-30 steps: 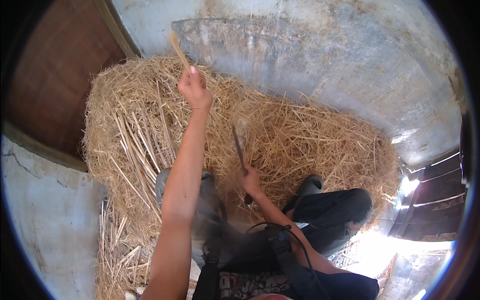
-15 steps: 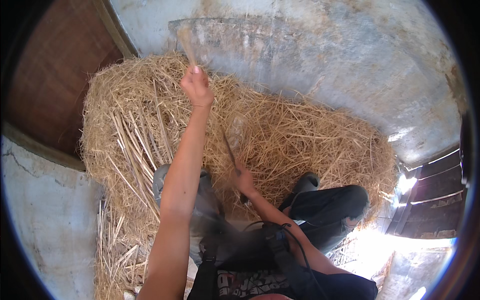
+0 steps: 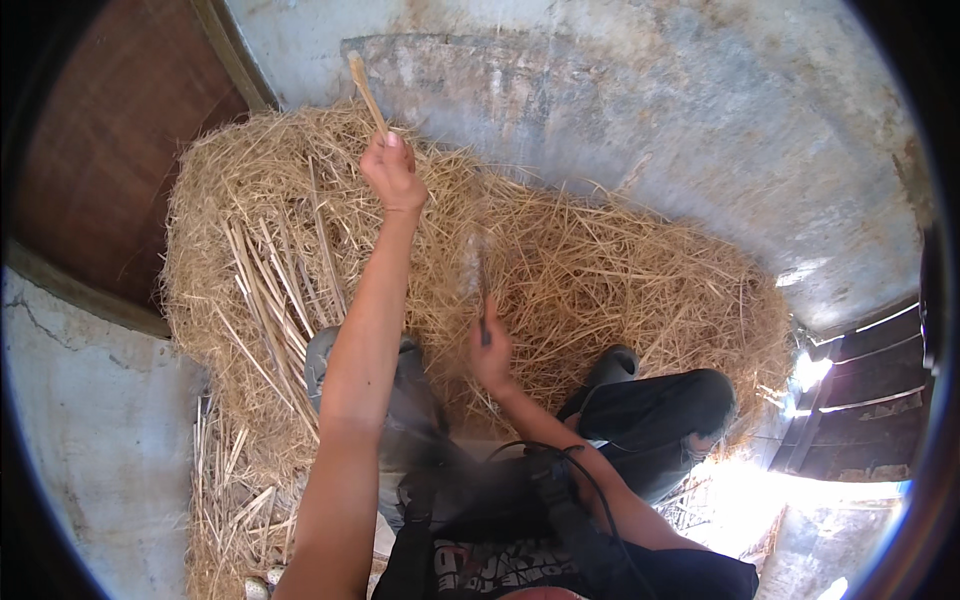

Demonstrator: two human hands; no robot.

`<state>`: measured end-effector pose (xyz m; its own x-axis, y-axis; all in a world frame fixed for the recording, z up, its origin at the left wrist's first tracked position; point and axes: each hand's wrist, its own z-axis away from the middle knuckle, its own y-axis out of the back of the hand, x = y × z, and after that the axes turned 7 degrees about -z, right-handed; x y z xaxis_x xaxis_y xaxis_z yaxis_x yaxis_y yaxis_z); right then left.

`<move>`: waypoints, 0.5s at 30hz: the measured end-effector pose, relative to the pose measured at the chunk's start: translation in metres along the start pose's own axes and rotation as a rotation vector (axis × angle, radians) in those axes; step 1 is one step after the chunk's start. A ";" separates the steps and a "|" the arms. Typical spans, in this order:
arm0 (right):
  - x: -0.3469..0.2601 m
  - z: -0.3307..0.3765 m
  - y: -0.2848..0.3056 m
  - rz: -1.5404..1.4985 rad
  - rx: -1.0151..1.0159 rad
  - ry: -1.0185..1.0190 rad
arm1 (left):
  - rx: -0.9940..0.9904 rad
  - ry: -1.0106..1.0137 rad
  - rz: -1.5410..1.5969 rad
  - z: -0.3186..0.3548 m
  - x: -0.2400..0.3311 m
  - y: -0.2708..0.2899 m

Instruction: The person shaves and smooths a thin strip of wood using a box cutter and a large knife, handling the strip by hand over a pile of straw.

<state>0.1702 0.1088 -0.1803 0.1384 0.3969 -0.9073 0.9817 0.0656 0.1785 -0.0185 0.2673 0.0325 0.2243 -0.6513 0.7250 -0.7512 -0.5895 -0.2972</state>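
Two hands are seen closed, the left hand (image 3: 392, 172) gripping a light, brittle straw stalk (image 3: 366, 92) low at upper centre, the right hand (image 3: 491, 352) clasping a blurred blade (image 3: 474, 268) over the straw heap (image 3: 620, 270).

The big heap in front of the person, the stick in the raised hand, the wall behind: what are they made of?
The heap looks like dry straw: pale golden, matte, loose thin stalks lying every way. The stick in the left hand seems a thicker dried stalk or cane, tan and straight; too small to be sure. The wall looks like rough plaster or cement, grey, stained and patchy.
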 end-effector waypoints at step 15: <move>-0.030 -0.039 0.001 -0.095 0.052 0.073 | 0.016 -0.006 -0.022 0.004 -0.001 -0.001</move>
<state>0.1614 0.1326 -0.1378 0.0369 0.4574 -0.8885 0.9957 0.0593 0.0719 -0.0152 0.2670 0.0292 0.2444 -0.6404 0.7281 -0.7360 -0.6114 -0.2907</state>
